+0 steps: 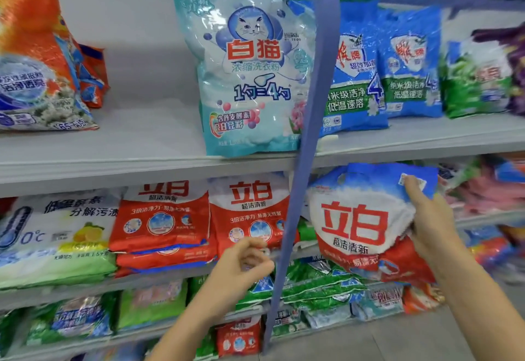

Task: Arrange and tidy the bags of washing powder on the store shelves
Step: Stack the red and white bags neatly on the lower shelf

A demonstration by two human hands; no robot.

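Note:
My right hand [429, 218] grips the right edge of a red, white and blue washing powder bag [360, 218] and holds it in the air in front of the middle shelf, tilted. My left hand [245, 264] hovers lower left of it with fingers loosely curled and nothing in them, in front of the red bags. Two stacks of matching red bags [162, 227] lie on the middle shelf. A tall pale turquoise bag with a cat picture [250, 76] stands on the upper shelf [113, 156].
A blue vertical shelf post [306, 133] runs between the two hands. Blue bags [358, 76] and a green bag [474, 82] stand right of it on the upper shelf, orange bags [37, 56] at far left. Green bags [318, 284] fill the lower shelves. Grey floor shows at bottom right.

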